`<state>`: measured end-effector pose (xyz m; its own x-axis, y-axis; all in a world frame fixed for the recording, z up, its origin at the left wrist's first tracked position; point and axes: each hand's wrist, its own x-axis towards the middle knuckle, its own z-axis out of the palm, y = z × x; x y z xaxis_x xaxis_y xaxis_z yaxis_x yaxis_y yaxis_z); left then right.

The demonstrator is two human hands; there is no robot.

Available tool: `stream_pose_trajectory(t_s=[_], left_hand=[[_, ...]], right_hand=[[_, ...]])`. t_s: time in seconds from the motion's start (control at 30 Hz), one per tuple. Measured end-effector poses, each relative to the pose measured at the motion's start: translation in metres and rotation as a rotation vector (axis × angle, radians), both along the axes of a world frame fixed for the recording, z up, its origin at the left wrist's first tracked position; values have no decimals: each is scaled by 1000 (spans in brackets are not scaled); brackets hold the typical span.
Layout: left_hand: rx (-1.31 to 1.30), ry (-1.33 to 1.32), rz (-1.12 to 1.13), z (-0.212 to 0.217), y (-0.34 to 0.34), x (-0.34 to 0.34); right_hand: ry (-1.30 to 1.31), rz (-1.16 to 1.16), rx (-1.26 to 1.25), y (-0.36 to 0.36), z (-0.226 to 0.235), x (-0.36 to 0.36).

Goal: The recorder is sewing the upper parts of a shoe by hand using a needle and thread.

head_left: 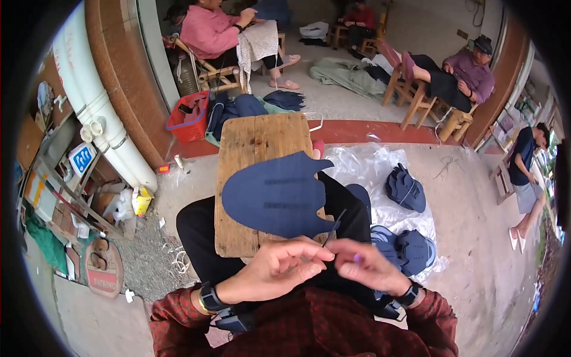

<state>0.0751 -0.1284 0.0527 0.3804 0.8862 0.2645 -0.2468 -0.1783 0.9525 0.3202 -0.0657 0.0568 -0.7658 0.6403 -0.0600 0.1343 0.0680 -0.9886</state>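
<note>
Just in front of me, my left hand (282,262) and my right hand (370,265) meet at the fingertips. Both are closed in a pinch around a thin dark strip (334,228) that sticks up between them; its lower end is hidden by the fingers. Beyond them lies a flat dark blue cut piece (276,193), rounded at its left end and notched along its right edge. It rests on a worn wooden stool top (256,134) standing between my knees.
To the right, stacks of dark blue pieces (406,188) sit on clear plastic sheeting (386,159). A red basket (188,122) stands beyond the stool's left. White pipes (107,113) and cluttered shelves line the left. Several people sit beyond the doorway; another person (526,163) is at far right.
</note>
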Motion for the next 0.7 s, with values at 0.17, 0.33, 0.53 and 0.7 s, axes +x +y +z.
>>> stream_pose_trajectory(t_s=[0.17,0.33,0.53,0.7], left_hand=[[-118,158,84,-6,1,-2],[-128,150,126,-15,0,0],[-137,139,222,-15,7,-1],[-272,109,328,-15,21,-2]], right_hand=[[276,-149,187,10,-27,-24],[230,-183,74,16,-26,-44],[257,-194,-36,23,-21,-54],[255,-252,136,29,-32,-62]])
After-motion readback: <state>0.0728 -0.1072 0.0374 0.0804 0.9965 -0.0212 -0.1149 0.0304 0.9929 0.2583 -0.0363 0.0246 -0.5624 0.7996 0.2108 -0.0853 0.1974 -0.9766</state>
